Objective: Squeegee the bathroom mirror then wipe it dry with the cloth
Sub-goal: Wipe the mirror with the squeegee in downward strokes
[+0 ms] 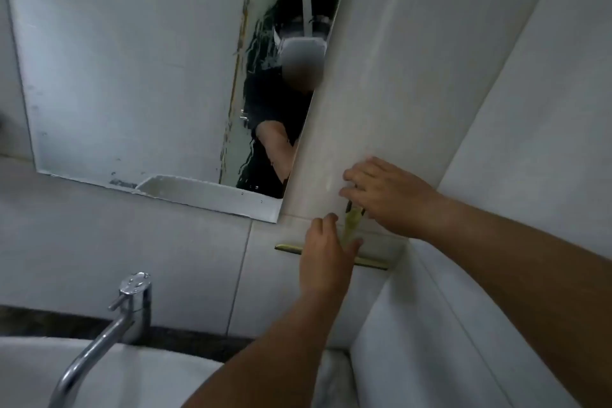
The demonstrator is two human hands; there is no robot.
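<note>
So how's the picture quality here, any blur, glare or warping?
Head view: dim, cool, flat light with no hard glare; wide-angle lens bends the wall tiles and mirror edges; both hands, left hand and right hand, look slightly soft by the squeegee; mirror streaked with water.

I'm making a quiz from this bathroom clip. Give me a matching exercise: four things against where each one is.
Things:
1. squeegee
2. tap
3. mirror
4. right hand

Places:
A. on the wall, upper left
B. above the basin, lower left
C. on the tiled wall, below the mirror's right corner
D. at the top of the squeegee's handle

Pairs: 1-C, 2-B, 3-A, 4-D
</note>
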